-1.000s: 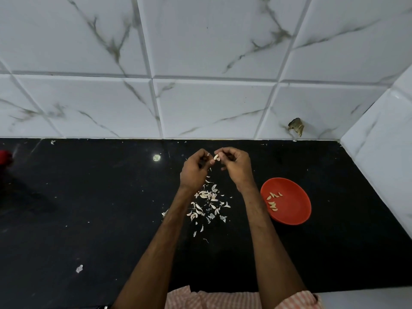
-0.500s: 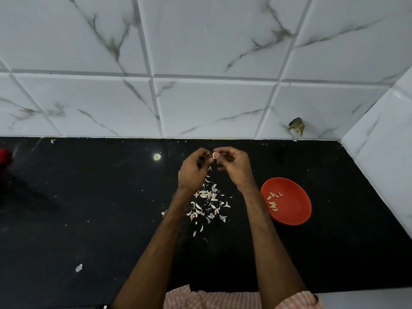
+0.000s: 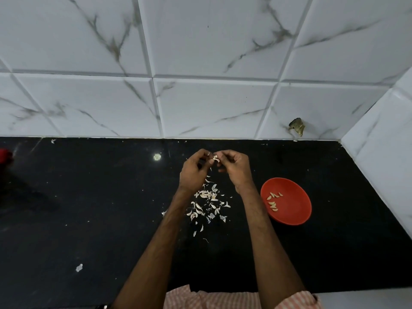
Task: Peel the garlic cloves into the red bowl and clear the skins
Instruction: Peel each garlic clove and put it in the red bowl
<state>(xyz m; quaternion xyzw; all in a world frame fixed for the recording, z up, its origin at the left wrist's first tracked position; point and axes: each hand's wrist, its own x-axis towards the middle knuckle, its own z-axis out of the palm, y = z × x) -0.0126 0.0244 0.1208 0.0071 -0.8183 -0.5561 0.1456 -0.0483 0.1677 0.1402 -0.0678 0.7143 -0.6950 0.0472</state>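
Note:
A small pale garlic clove (image 3: 215, 158) is pinched between the fingertips of both hands above the black counter. My left hand (image 3: 194, 171) grips it from the left, my right hand (image 3: 234, 167) from the right. Below the hands lies a scatter of white garlic skins and cloves (image 3: 208, 202). The red bowl (image 3: 292, 208) stands to the right of my right forearm with several peeled cloves (image 3: 273, 201) in its left half.
The black counter (image 3: 89, 208) ends at a white marble-tiled wall behind and a tiled side wall at the right. A red object (image 3: 5, 155) shows at the far left edge. Stray skin bits (image 3: 79, 267) lie at the front left.
Both hands stay together on the clove, with the fingers shifting slightly around it. The bowl and the skin pile have not moved.

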